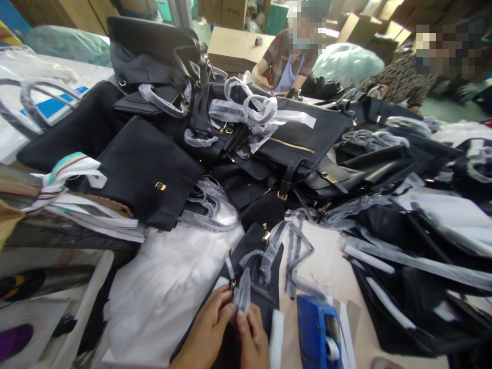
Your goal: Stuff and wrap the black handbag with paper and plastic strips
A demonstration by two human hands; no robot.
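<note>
A black handbag (pixel 251 251) lies in front of me, with gold hardware (pixel 265 234) near its top end. A strip of clear plastic wrap (pixel 243 289) rises above the bag between my hands. My right hand (pixel 253 333) pinches the lower end of that plastic between thumb and fingers. My left hand (pixel 209 325) is closed right beside it, its fingertips at the plastic and just under a small gold clasp (pixel 232 284). What exactly lies between the left fingers is partly hidden. Plastic-wrapped straps (pixel 295 251) trail off the bag's right side.
A blue tape dispenser (pixel 319 330) stands right of my hands. White foam sheets (pixel 169 297) lie to the left. Black bags (pixel 146 164) pile up ahead, more (pixel 415 287) at right. Striped ribbons (pixel 73 179) hang at left. Across the table are two people.
</note>
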